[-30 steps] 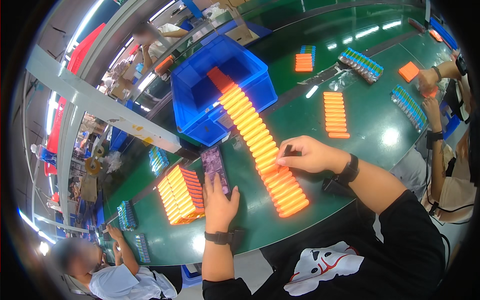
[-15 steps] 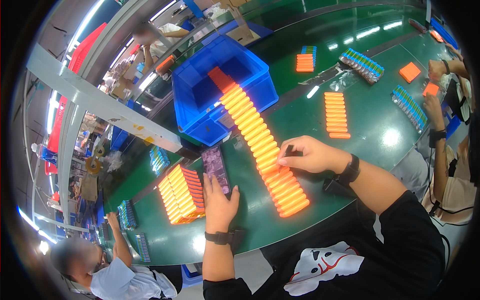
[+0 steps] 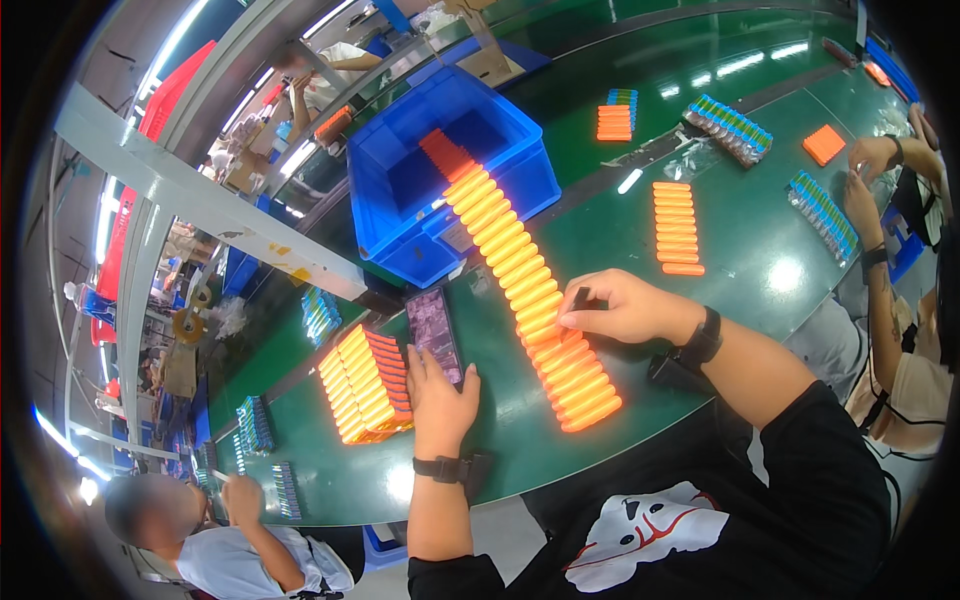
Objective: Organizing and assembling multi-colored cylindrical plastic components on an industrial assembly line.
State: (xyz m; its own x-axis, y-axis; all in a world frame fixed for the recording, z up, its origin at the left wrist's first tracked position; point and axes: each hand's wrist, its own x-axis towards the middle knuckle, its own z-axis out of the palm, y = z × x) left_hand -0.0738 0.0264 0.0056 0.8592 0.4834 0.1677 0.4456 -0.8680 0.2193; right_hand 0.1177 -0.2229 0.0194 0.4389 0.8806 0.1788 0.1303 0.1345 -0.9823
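Observation:
A long row of orange cylinders (image 3: 527,285), side by side like wrapped battery cells, runs from the blue bin toward the table's near edge. Over its nearer half, my right hand (image 3: 625,305) pinches a slim black stick-like tool (image 3: 579,299); its lower tip is hard to make out against the orange. My left hand (image 3: 443,400) lies with fingers stretched out, their tips at the lower part of a dark phone (image 3: 433,330) lying on the table. Left of that hand stands a stacked block of orange cylinders (image 3: 362,385).
The blue bin (image 3: 540,190) stands beyond my hands on the green table (image 3: 520,440). A shorter orange row (image 3: 678,228) and blue-green cell packs (image 3: 728,130) lie to the right. A metal post (image 3: 220,215) crosses the left side. Co-workers sit left and right.
My hands hold nearly the same places, and the view has shifted slightly. The left co-worker's hand has moved nearer their body; at the right, a co-worker's hands have come together away from an orange piece.

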